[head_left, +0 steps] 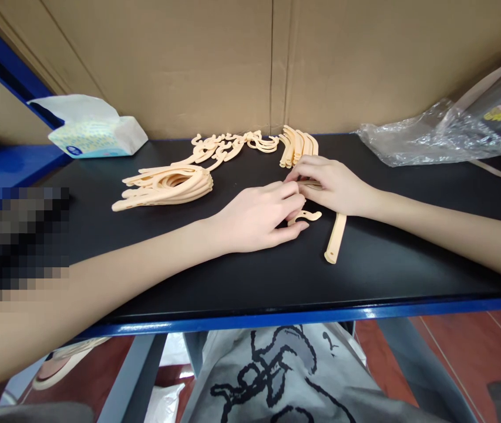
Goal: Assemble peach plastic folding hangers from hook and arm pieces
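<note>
**Two hands meet over a peach plastic hanger piece at the middle of the bench**

Nearest, at the bottom of the frame, a grey printed shirt (276, 376) sits below the blue front edge of the black bench top (232, 282). Just above, centre frame, the left hand (259, 217) lies curled on the bench, its fingers narrowed around a small hook piece (305, 217) that pokes out to the right of its fingertips. The right hand (333, 185) comes in from the right and touches the left, its fingers pinched on the top of a long hanger arm (336, 238) whose free end rests on the bench below the hand.

Both grips look light. In my judgement the hook could slip from the fingertips if the two parts are pushed together off-line, and the hanger arm could swing on the smooth top.

Further back, left of centre, lies a stack of hanger arms (166, 187); beyond it a scatter of loose hooks (228, 145) and a row of curved pieces (298, 147) near the cardboard wall (215, 59). A tissue pack (96, 132) sits upper left, a crumpled clear bag (426, 138) upper right.
</note>
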### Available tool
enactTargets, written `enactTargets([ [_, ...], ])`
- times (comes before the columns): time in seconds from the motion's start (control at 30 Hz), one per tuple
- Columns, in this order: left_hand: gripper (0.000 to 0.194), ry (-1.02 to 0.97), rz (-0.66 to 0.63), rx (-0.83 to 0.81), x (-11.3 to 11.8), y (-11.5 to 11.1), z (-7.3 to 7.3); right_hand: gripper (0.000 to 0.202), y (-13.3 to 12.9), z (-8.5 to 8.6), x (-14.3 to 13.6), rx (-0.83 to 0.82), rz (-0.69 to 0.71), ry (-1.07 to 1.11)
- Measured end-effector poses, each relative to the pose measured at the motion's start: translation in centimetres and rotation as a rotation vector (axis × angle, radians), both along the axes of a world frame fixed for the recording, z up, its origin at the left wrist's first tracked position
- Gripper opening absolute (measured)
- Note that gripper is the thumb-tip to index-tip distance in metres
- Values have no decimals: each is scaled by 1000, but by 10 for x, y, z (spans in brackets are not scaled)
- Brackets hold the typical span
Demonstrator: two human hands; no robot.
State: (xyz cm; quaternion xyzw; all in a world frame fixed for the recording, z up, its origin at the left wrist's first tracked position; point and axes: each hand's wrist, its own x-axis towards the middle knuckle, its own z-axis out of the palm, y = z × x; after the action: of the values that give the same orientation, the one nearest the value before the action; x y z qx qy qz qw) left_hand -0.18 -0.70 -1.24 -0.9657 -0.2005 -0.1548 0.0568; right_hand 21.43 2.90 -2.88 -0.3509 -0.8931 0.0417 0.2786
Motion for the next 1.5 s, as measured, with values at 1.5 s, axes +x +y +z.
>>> enactTargets([
  [1.5,25,-40,-26,29,1,0,-2,28,1,0,3,34,14,-48],
])
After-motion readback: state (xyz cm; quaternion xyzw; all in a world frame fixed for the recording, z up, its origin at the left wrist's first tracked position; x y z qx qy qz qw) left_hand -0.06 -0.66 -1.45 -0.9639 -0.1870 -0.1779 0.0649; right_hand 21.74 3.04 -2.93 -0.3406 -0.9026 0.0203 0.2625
